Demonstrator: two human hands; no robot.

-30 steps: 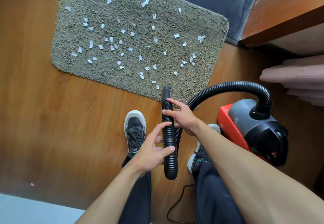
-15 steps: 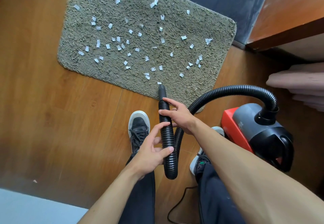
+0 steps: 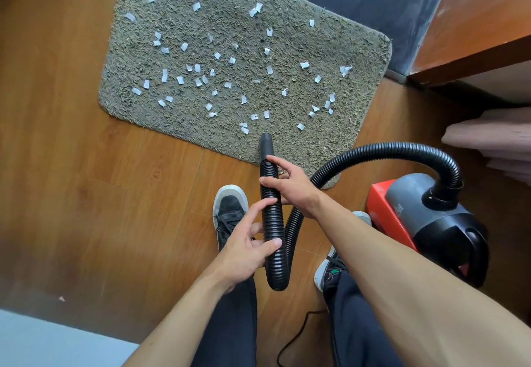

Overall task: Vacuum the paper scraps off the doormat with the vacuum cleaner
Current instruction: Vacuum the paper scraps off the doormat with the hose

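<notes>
Both hands are clamped on the black ribbed plastic hose (image 3: 273,223): the right hand (image 3: 290,185) pinches it just behind the smooth black nozzle (image 3: 265,144), and the left hand (image 3: 247,249) grips it lower, by the bend. The nozzle is poised over the near edge of the shaggy grey-green doormat (image 3: 344,50), while the red-and-grey canister vacuum cleaner (image 3: 425,214) sits on the wooden floor off the mat's near right corner. The small white paper scraps (image 3: 198,81) lie scattered from edge to edge, so I'd say suction has barely begun; next the tip needs lowering to the closest scraps, then sweeping towards the far edge.
</notes>
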